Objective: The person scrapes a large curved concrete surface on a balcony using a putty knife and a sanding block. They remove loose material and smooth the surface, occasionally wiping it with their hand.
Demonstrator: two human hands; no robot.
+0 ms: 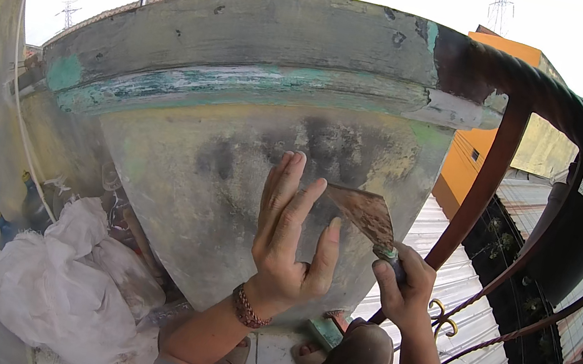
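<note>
My right hand (407, 284) is closed round the handle of a putty knife (368, 213), whose broad blade is rusty or stained and points up and to the left. Its blade corner lies close to the fingertips of my left hand (292, 229). That hand is raised with its fingers extended and the thumb apart, holding nothing, and a braided bracelet (249, 308) circles its wrist. Behind both hands stands a concrete parapet wall (183, 163) with dark grey patches. Along its top runs a ledge (240, 76) with worn turquoise and white paint.
A metal railing (481, 186) with twisted bars curves down the right side, above corrugated roofs (451, 257). White sacks (63, 282) and glass bottles (33, 201) stand at the lower left. My knee (367, 347) is close below my right hand. A thin white cable (22, 117) hangs at the left.
</note>
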